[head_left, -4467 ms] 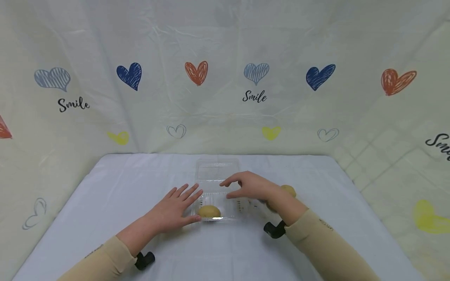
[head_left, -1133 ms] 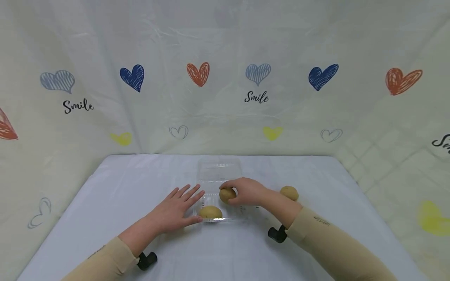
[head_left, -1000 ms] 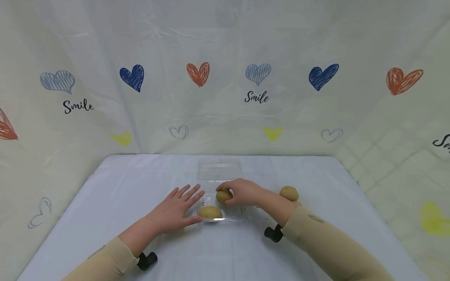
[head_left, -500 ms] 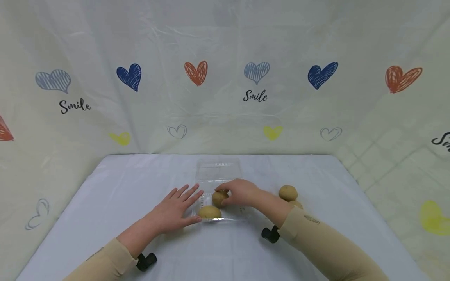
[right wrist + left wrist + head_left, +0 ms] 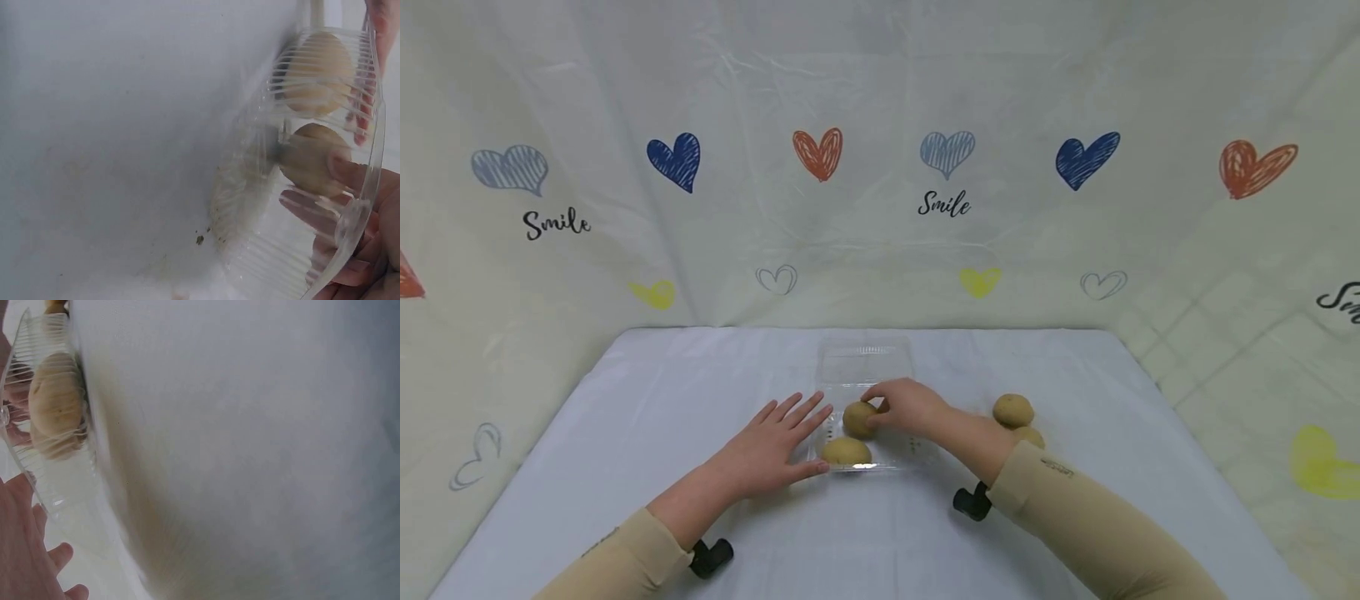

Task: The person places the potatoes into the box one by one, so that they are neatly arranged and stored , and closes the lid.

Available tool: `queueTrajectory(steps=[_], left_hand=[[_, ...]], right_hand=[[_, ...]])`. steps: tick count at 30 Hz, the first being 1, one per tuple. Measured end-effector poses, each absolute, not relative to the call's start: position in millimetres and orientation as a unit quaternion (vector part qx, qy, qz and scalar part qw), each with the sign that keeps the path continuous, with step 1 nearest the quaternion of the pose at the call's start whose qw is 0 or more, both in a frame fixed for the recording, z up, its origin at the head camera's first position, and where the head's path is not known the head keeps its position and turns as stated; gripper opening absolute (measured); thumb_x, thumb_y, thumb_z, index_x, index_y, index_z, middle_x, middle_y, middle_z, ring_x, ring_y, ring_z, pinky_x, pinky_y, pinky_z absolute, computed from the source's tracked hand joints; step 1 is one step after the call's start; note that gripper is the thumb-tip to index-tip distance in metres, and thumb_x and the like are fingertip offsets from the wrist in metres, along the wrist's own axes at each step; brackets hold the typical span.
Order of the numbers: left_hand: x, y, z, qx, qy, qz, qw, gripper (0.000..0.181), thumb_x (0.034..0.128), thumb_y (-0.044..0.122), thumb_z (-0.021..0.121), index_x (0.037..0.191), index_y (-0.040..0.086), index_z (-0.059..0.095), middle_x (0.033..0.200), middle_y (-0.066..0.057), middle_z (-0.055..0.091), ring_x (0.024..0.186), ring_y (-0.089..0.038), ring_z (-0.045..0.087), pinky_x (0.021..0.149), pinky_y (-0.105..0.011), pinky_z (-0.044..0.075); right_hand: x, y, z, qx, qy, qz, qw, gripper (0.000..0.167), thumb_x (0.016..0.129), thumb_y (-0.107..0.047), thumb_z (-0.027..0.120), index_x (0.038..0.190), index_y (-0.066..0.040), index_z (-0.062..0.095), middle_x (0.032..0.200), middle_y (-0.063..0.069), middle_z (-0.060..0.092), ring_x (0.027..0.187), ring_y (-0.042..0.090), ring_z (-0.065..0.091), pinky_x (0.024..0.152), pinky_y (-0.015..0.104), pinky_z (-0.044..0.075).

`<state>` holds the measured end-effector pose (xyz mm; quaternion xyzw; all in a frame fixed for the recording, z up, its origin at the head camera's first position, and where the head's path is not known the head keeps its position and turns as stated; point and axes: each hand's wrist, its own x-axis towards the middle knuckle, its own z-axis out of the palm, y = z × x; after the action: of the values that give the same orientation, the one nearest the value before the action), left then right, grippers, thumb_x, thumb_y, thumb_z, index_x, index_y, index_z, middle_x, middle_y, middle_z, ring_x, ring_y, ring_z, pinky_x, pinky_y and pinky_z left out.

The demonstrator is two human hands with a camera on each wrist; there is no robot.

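Your right hand [image 5: 912, 408] pinches brown potato [image 5: 854, 420] inside clear box [image 5: 891, 457], centre of frame; left hand [image 5: 763, 450], fingers spread, at box's left side. Yellow potato [image 5: 846, 452] already in box. Two other potatoes [image 5: 1012, 410] still outside, on worktop [image 5: 865, 533], right of frame. Lid [image 5: 863, 365] open.

Container [image 5: 891, 467] between left hand [image 5: 767, 450] and right hand [image 5: 913, 408]

We see its lid [image 5: 865, 357] beyond both hands. Inside, the front potato [image 5: 846, 452] lies right of the left thumb; the rear potato [image 5: 857, 419] sits behind it, at the right fingertips. Two more potatoes [image 5: 1013, 410] lie on the table [image 5: 850, 542], right of the right hand.
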<state>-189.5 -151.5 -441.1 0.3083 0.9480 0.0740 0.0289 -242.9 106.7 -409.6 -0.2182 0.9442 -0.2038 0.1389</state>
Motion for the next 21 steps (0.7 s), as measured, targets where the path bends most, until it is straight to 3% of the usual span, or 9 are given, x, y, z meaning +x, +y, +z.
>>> queueTrajectory(steps=[13, 21], left_hand=[[-192, -152, -442, 0.311, 0.947, 0.077, 0.032, 0.086, 0.0916, 0.074, 0.041, 0.159, 0.024, 0.024, 0.166, 0.000, 0.015, 0.150, -0.034, 0.018, 0.116, -0.059, 0.018], [-193, -153, -445, 0.313, 0.946, 0.076, 0.029, 0.089, 0.0898, 0.080, 0.033, 0.159, 0.025, 0.023, 0.166, 0.000, 0.014, 0.150, -0.033, 0.017, 0.117, -0.059, 0.017]], right_hand=[[-245, 86, -413, -0.190, 0.950, -0.189, 0.158, 0.038, 0.092, -0.037, 0.070, 0.121, -0.012, 0.067, 0.108, 0.003, 0.071, 0.097, 0.018, 0.066, 0.086, 0.038, 0.054], [-244, 77, -422, -0.204, 0.947, -0.182, 0.166, 0.037, 0.094, -0.037, 0.067, 0.120, -0.010, 0.066, 0.110, 0.003, 0.071, 0.085, 0.013, 0.063, 0.076, 0.033, 0.054]])
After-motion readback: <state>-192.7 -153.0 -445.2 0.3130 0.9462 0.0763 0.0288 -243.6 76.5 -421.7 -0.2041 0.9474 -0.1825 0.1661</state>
